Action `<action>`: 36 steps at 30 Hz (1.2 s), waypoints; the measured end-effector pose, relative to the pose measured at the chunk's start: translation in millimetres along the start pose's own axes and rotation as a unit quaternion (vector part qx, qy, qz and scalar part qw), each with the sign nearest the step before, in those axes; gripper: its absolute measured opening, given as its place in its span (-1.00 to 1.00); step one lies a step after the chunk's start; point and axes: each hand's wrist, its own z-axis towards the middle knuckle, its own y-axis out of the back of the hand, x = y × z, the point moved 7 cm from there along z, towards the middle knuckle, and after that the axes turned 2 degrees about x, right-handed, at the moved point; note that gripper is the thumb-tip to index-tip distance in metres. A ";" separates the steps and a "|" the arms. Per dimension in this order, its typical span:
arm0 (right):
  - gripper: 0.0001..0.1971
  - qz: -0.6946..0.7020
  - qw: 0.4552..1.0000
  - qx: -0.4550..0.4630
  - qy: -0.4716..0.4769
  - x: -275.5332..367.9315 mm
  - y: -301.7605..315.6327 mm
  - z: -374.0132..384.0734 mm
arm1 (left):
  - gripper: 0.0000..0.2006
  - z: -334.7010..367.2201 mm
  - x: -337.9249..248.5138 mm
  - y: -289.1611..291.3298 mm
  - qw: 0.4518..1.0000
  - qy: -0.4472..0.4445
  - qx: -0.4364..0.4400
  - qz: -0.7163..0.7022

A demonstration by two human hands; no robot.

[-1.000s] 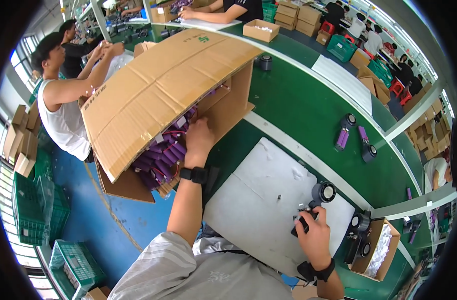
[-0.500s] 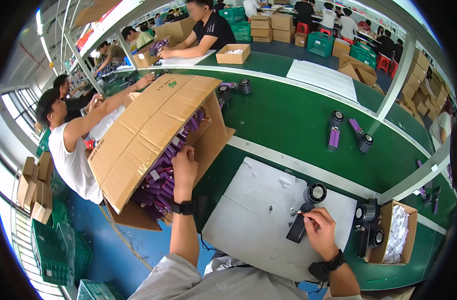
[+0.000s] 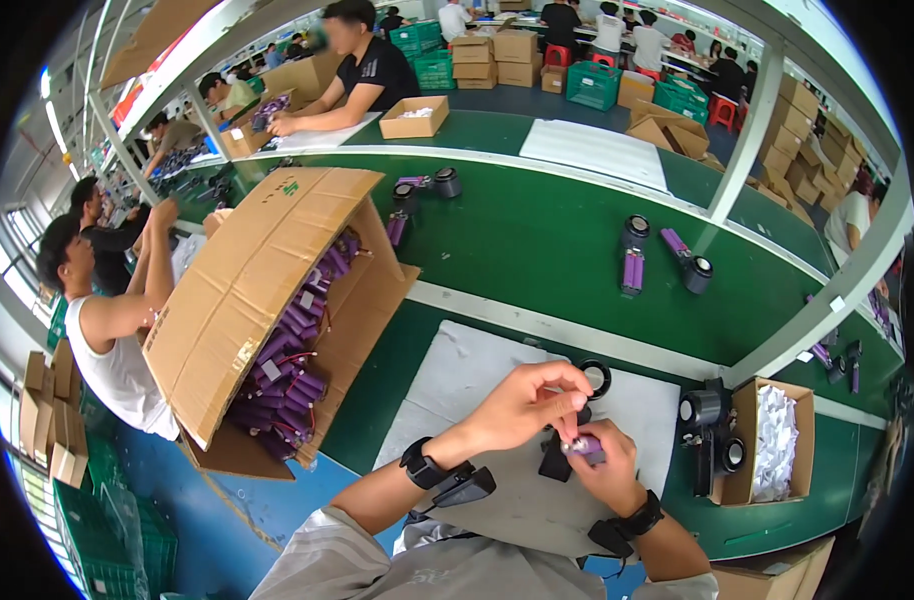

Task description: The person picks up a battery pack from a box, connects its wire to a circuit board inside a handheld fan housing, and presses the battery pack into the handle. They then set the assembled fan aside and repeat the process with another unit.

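Observation:
A purple battery pack is in my right hand, with its end toward my left hand. The left hand's fingertips are pinched together just above the pack; what they hold, if anything, is too small to make out. Under both hands lies a dark device with a round head and a black handle, partly hidden by my fingers. It rests on a pale work mat. On my left, a tilted cardboard box holds a heap of purple battery packs.
An open carton of white pieces stands at the right beside dark devices. Devices with purple packs lie on the green bench. A white upright post rises beyond. Co-workers sit at the left and far side.
My left hand has come out of the battery box and over to the mat beside my right hand. A purple battery pack is now in my right hand. The view has shifted.

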 end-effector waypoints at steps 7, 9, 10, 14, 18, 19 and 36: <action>-0.75 0.031 0.966 -0.034 -0.255 -35.1 13.6 -2.6 | -0.66 -2.7 52.6 52.4 0.899 -0.009 -0.113 0.424; -0.73 0.033 0.964 -0.006 -0.263 -39.6 8.7 -1.1 | -0.63 0.6 61.1 46.9 0.887 0.022 -0.066 0.455; -0.72 0.035 0.963 0.010 -0.267 -41.6 5.5 -2.5 | -0.63 4.6 63.3 37.7 0.902 0.058 -0.022 0.428; -0.72 0.003 0.969 -0.035 -0.243 -46.2 9.9 -5.3 | -0.64 19.4 72.1 22.5 0.932 0.118 0.078 0.334; -0.73 -0.030 0.987 -0.043 -0.152 -33.5 11.7 4.0 | -0.66 30.8 76.3 28.7 0.958 0.105 0.098 0.249; -0.73 -0.029 0.985 -0.041 -0.167 -35.3 10.4 1.1 | -0.68 28.9 76.1 31.3 0.961 0.110 0.095 0.233; -0.70 -0.041 0.999 0.012 -0.022 -18.8 4.4 10.3 | -0.77 16.7 80.6 35.0 0.966 0.125 0.113 0.199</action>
